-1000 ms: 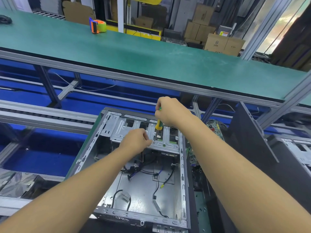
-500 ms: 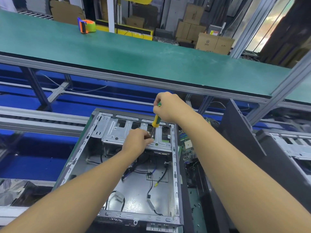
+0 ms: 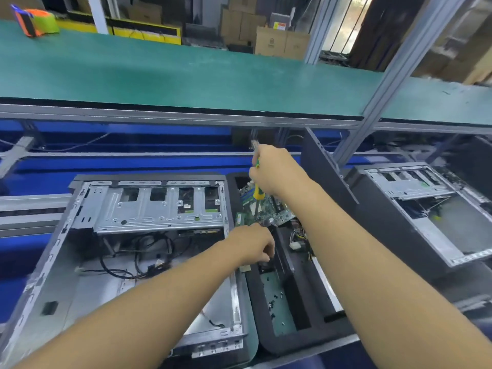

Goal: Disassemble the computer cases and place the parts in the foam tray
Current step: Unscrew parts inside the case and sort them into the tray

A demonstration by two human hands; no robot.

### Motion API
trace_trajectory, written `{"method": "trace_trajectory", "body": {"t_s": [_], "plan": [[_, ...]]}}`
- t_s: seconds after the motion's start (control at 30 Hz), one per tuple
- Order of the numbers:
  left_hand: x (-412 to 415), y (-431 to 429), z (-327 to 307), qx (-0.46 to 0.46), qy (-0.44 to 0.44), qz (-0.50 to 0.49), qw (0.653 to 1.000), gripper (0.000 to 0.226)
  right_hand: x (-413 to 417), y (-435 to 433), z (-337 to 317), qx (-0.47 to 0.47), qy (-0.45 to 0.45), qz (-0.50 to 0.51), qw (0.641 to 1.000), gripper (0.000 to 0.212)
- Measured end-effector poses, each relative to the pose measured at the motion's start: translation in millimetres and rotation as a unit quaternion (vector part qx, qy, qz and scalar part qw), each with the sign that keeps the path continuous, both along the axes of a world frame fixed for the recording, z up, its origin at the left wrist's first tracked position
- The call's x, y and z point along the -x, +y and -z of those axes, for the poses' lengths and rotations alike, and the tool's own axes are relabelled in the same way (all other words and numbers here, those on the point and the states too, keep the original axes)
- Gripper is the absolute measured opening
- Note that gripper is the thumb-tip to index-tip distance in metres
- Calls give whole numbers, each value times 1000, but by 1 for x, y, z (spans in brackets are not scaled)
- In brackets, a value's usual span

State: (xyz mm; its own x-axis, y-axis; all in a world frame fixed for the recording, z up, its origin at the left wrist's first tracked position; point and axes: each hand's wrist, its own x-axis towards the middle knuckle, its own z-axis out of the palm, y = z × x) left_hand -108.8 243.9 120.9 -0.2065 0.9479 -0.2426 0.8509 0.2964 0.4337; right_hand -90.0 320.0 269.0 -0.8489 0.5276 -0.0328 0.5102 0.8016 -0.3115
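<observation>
An open grey computer case (image 3: 80, 262) lies on its side at the left, with a metal drive cage (image 3: 149, 209) and loose black cables inside. Beside it on the right sits the black foam tray (image 3: 266, 339). It holds a green circuit board (image 3: 277, 211) and a compartment with several small black screws (image 3: 274, 302). My right hand (image 3: 279, 174) grips a yellow-green screwdriver (image 3: 257, 193) upright above the board. My left hand (image 3: 253, 243) hovers over the tray's screw compartment with its fingertips pinched together. What they pinch is too small to make out.
A second open case (image 3: 426, 209) lies at the right. A black side panel (image 3: 327, 166) leans between it and the tray. A green bench top (image 3: 186, 75) runs across behind, with an orange-green tape dispenser (image 3: 34, 22) at its far left. Cardboard boxes stand beyond.
Both hands left the drive cage and moved right over the foam tray. The screwdriver lifted off the cage with my right hand, and my view swung right.
</observation>
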Motion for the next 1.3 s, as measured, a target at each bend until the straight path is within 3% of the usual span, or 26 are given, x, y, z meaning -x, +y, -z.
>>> {"method": "trace_trajectory", "body": {"t_s": [0.2,0.33,0.53,0.67,0.73,0.87,0.93,1.0,1.03,1.1,1.17,1.23,1.3], "plan": [[-45,38,29,64,-6,15,998,21,-39,36,15,7,-26,28,999,16],[-34,44,28,53,-4,2,999,22,-50,50,19,7,-28,45,999,14],[28,22,-8,-84,35,-124,988,24,-33,44,13,16,53,46,997,17],[67,-12,-8,-178,6,-272,946,20,-10,28,6,20,94,23,995,26],[85,-32,-2,-176,37,-318,931,18,3,18,4,36,101,8,994,28],[107,-66,13,-30,129,-330,935,38,25,-2,4,67,123,-32,990,27],[108,-82,17,-100,144,-367,913,29,34,-8,8,81,131,-47,987,28],[104,-94,17,-196,109,-413,883,13,42,-9,14,83,131,-66,986,28],[101,-99,17,-201,79,-430,876,9,45,-9,18,89,133,-74,984,26],[95,-102,17,-134,55,-416,898,11,51,-7,24,107,141,-84,981,20],[93,-101,15,-50,19,-405,913,29,57,-3,31,113,139,-92,980,17],[93,-101,8,12,-150,-447,882,52,62,0,37,109,127,-99,981,18],[96,-109,3,97,-325,-478,810,69,64,4,40,107,119,-106,981,20]]}}
